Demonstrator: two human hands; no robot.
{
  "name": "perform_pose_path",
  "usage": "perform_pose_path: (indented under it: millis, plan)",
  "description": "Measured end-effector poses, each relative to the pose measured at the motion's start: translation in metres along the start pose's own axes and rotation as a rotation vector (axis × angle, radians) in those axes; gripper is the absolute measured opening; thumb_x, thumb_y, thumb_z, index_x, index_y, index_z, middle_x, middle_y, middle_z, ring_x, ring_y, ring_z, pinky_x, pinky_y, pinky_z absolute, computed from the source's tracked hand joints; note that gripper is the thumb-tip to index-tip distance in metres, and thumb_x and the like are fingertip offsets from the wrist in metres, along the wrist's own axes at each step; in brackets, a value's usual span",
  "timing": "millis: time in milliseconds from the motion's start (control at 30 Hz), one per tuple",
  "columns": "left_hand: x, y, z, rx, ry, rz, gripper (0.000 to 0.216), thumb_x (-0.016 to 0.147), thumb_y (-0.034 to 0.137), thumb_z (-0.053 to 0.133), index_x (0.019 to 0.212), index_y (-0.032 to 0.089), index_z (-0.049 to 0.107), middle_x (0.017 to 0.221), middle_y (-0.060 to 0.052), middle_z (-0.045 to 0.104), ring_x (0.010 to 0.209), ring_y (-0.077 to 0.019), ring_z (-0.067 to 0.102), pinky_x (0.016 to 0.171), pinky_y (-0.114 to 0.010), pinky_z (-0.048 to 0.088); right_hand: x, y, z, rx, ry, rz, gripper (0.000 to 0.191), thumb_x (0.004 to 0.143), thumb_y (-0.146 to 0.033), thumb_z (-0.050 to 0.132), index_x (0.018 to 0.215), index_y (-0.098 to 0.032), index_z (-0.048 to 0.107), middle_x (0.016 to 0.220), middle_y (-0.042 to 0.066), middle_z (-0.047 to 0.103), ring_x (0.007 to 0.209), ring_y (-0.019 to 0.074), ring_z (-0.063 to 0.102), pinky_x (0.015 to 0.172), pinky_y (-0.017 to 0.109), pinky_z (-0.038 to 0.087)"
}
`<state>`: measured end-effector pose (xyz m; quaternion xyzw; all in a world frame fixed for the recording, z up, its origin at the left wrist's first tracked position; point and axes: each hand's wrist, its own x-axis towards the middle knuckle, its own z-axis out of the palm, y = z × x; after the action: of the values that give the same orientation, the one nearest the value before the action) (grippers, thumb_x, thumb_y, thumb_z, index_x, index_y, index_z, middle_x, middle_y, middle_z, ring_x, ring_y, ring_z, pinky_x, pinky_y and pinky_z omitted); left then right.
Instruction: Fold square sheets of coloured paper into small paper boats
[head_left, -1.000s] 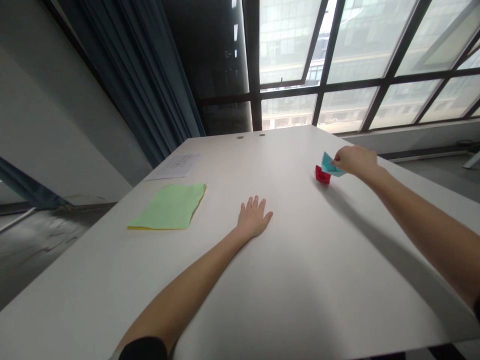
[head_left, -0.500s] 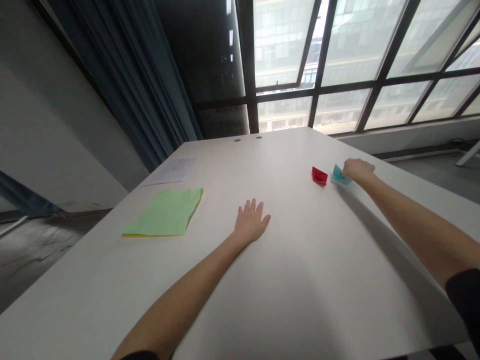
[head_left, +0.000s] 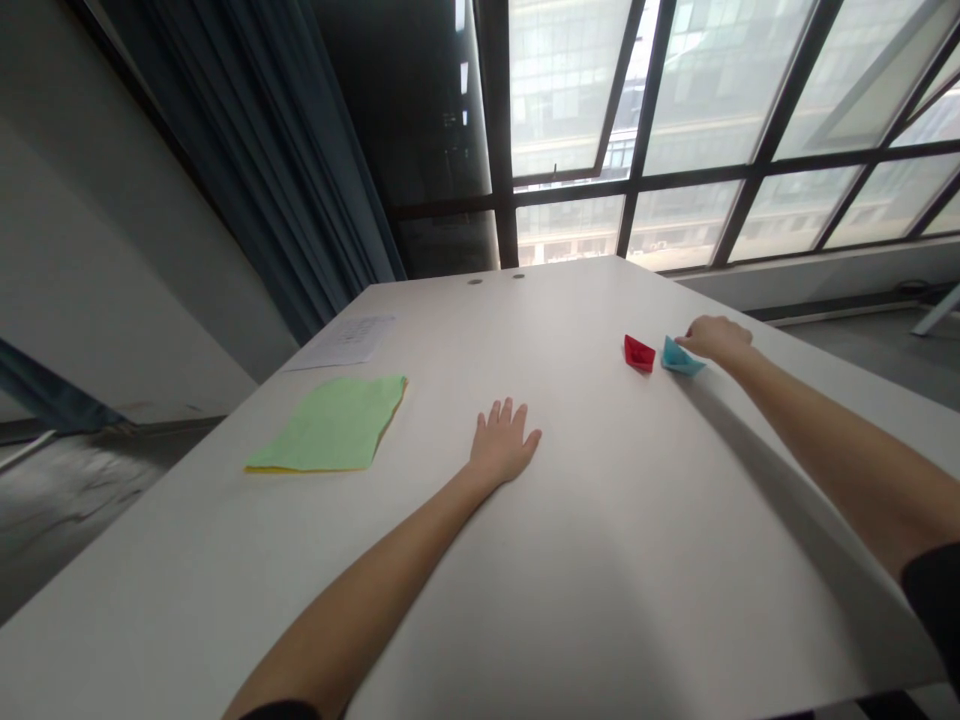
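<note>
A small blue folded paper boat (head_left: 679, 358) stands on the white table (head_left: 600, 560), just right of a red folded paper boat (head_left: 638, 352). My right hand (head_left: 716, 337) reaches far out and its curled fingertips pinch the blue boat's right end. Flat on the tabletop near the middle lies my left hand (head_left: 503, 441), fingers spread, holding nothing.
A stack of green and yellow paper sheets (head_left: 331, 424) lies on the table's left side. A white printed sheet (head_left: 343, 342) lies behind it near the left edge. Dark curtains and large windows stand beyond the far edge.
My right hand has brought the blue boat from above the red one down onto the table to its right. My left hand has stayed flat.
</note>
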<state>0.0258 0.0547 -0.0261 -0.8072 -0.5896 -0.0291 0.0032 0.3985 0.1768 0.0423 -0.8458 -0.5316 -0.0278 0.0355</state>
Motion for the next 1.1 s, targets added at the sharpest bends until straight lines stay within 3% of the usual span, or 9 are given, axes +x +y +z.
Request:
perform_pose_path:
  millis: [133, 233, 333, 400, 533, 733, 800, 933, 1100]
  plan:
    - [0.001, 0.000, 0.001, 0.007, 0.000, 0.001, 0.060, 0.086, 0.052, 0.016, 0.134, 0.019, 0.026, 0.143, -0.011, 0.023, 0.131, -0.0281, 0.018, 0.103, -0.048, 0.019, -0.013, -0.020, -0.020, 0.058, 0.118, -0.114, 0.039, 0.074, -0.048, 0.048, 0.096, -0.021, 0.065, 0.100, 0.013, 0.062, 0.089, 0.0288, 0.057, 0.068, 0.040, 0.046]
    - [0.000, 0.001, 0.001, 0.008, 0.004, 0.005, 0.060, 0.086, 0.052, 0.015, 0.134, 0.019, 0.026, 0.143, -0.011, 0.023, 0.131, -0.0280, 0.018, 0.103, -0.049, 0.019, -0.038, -0.045, -0.023, 0.112, 0.131, -0.330, 0.035, 0.078, -0.044, 0.045, 0.096, -0.022, 0.064, 0.093, 0.008, 0.065, 0.084, 0.0233, 0.058, 0.070, 0.035, 0.045]
    - [-0.002, 0.001, -0.003, 0.001, 0.002, 0.009, 0.060, 0.086, 0.052, 0.015, 0.135, 0.018, 0.026, 0.143, -0.012, 0.023, 0.131, -0.0281, 0.018, 0.103, -0.049, 0.019, -0.076, -0.071, -0.006, 0.183, 0.042, -0.656, 0.031, 0.080, -0.040, 0.044, 0.095, -0.021, 0.063, 0.089, 0.006, 0.067, 0.079, 0.0204, 0.060, 0.071, 0.032, 0.046]
    - [-0.002, 0.001, -0.005, -0.002, 0.001, 0.007, 0.061, 0.086, 0.053, 0.016, 0.135, 0.019, 0.026, 0.143, -0.012, 0.023, 0.131, -0.0283, 0.018, 0.102, -0.049, 0.019, -0.103, -0.085, 0.014, 0.281, 0.030, -0.834, 0.032, 0.080, -0.037, 0.046, 0.102, -0.019, 0.060, 0.099, 0.007, 0.065, 0.085, 0.0210, 0.060, 0.075, 0.032, 0.046]
    - [-0.003, 0.001, -0.006, -0.010, 0.008, 0.001, 0.060, 0.085, 0.053, 0.017, 0.134, 0.020, 0.027, 0.143, -0.011, 0.024, 0.130, -0.0283, 0.019, 0.103, -0.049, 0.019, -0.144, -0.098, 0.049, 0.409, 0.061, -1.090, 0.029, 0.082, -0.031, 0.043, 0.104, -0.020, 0.059, 0.106, 0.007, 0.063, 0.097, 0.0211, 0.057, 0.087, 0.036, 0.043]
    - [-0.006, 0.002, -0.011, -0.017, -0.007, 0.005, 0.059, 0.085, 0.052, 0.020, 0.133, 0.019, 0.028, 0.142, -0.013, 0.024, 0.130, -0.0296, 0.018, 0.101, -0.050, 0.020, -0.160, -0.094, 0.058, 0.515, 0.084, -1.136, 0.031, 0.083, -0.028, 0.042, 0.110, -0.021, 0.057, 0.113, 0.009, 0.059, 0.105, 0.0211, 0.053, 0.091, 0.040, 0.041]
    - [-0.006, -0.002, -0.022, -0.033, -0.042, 0.048, 0.056, 0.085, 0.051, 0.025, 0.131, 0.021, 0.031, 0.140, -0.012, 0.028, 0.128, -0.0293, 0.023, 0.100, -0.049, 0.024, -0.162, -0.093, 0.056, 0.525, 0.087, -1.130, 0.031, 0.083, -0.028, 0.042, 0.109, -0.020, 0.057, 0.113, 0.009, 0.059, 0.106, 0.0209, 0.053, 0.092, 0.039, 0.040]
    - [-0.001, -0.033, -0.059, -0.089, -0.143, 0.197, 0.052, 0.081, 0.045, 0.039, 0.128, 0.023, 0.036, 0.133, -0.006, 0.041, 0.119, -0.0196, 0.040, 0.097, -0.031, 0.032, -0.166, -0.092, 0.054, 0.544, 0.098, -1.124, 0.030, 0.083, -0.027, 0.043, 0.108, -0.021, 0.058, 0.113, 0.009, 0.059, 0.105, 0.0210, 0.053, 0.092, 0.040, 0.041]
    - [-0.002, -0.108, -0.097, 0.106, -0.113, -0.199, 0.058, 0.074, 0.048, 0.047, 0.125, 0.022, 0.040, 0.128, -0.012, 0.045, 0.114, -0.0267, 0.044, 0.091, -0.038, 0.036, -0.169, -0.091, 0.052, 0.545, 0.104, -1.128, 0.030, 0.082, -0.026, 0.043, 0.108, -0.022, 0.058, 0.112, 0.008, 0.060, 0.105, 0.0211, 0.054, 0.092, 0.040, 0.041]
